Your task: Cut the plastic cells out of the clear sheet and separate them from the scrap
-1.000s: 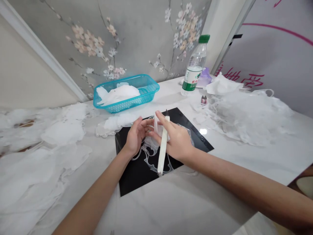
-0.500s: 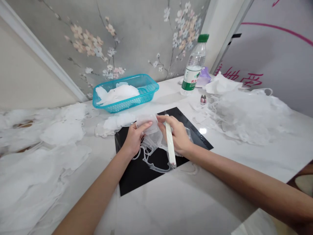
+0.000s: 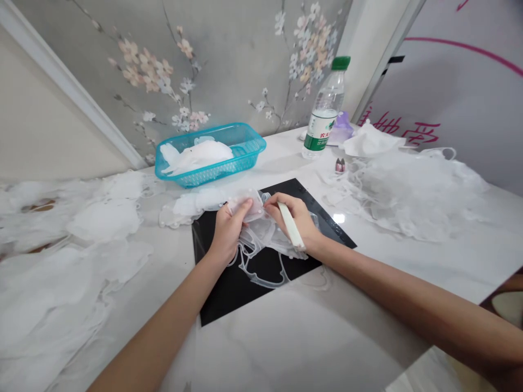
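Note:
My left hand [image 3: 227,226] is closed on a small stack of translucent white sheets [image 3: 250,206], its thumb lying on top. My right hand [image 3: 296,218] is closed around a slim white-handled tool [image 3: 291,227]; the handle slants back toward my wrist, and its working end is hidden. The right fingertips are at the right edge of the stack. Below both hands, thin clear cut-out strips [image 3: 261,280] and more translucent film lie on a black mat [image 3: 220,302].
A blue plastic basket [image 3: 212,177] holding white pieces stands behind the mat. White sheets [image 3: 93,218] spread along the left; a heap of clear scraps [image 3: 425,190] lies right. A green-capped water bottle [image 3: 322,117] stands behind two small dark-tipped objects [image 3: 340,165].
The white handle has swung, its lower end moving up and right toward my right wrist. The held stack has tilted slightly in my left hand, and my left thumb has shifted a little.

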Available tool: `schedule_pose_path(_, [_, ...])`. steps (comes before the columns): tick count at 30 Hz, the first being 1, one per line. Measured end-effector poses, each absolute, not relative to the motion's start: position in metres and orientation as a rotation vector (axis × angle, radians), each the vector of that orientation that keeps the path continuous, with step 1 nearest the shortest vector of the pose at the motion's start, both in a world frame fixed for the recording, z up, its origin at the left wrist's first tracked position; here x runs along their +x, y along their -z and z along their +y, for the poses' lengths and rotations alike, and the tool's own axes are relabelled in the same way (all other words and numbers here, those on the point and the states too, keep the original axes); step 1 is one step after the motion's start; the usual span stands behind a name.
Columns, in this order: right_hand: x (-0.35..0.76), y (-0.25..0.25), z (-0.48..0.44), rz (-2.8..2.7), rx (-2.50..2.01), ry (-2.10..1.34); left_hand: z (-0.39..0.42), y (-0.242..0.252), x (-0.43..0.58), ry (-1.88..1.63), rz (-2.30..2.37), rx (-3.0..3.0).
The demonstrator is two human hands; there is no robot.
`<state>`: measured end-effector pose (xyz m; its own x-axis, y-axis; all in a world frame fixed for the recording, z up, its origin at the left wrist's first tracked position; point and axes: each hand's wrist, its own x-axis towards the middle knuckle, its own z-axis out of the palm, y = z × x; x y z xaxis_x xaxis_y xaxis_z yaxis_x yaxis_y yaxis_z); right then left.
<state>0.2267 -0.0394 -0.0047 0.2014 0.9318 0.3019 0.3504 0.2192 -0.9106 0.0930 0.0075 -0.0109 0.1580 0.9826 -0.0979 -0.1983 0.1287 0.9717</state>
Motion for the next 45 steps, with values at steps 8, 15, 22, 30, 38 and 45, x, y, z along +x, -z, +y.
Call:
schedule_pose_path(8, [0.225, 0.004, -0.041, -1.383, -1.357, -0.654, 0.001, 0.012, 0.098, -1.160, 0.988, 1.020])
schedule_pose_path(15, [0.224, 0.006, -0.043, -1.200, -1.332, -0.638, 0.002, 0.013, 0.097, -1.110, 0.941, 1.109])
schedule_pose_path(22, [0.227, 0.003, -0.043, -0.919, -1.385, -0.536, 0.002, 0.013, 0.093, -1.142, 0.986, 1.252])
schedule_pose_path(30, [0.217, 0.000, -0.053, -1.054, -1.283, -0.506, -0.001, 0.014, 0.091, -1.353, 1.164, 1.396])
schedule_pose_path(38, [0.216, -0.005, -0.059, -1.305, -1.339, -0.621, -0.003, 0.011, 0.090, -1.396, 1.210, 1.478])
schedule_pose_path(45, [0.216, -0.001, -0.052, -1.423, -1.395, -0.707, -0.003, 0.009, 0.092, -1.422, 1.216, 1.522])
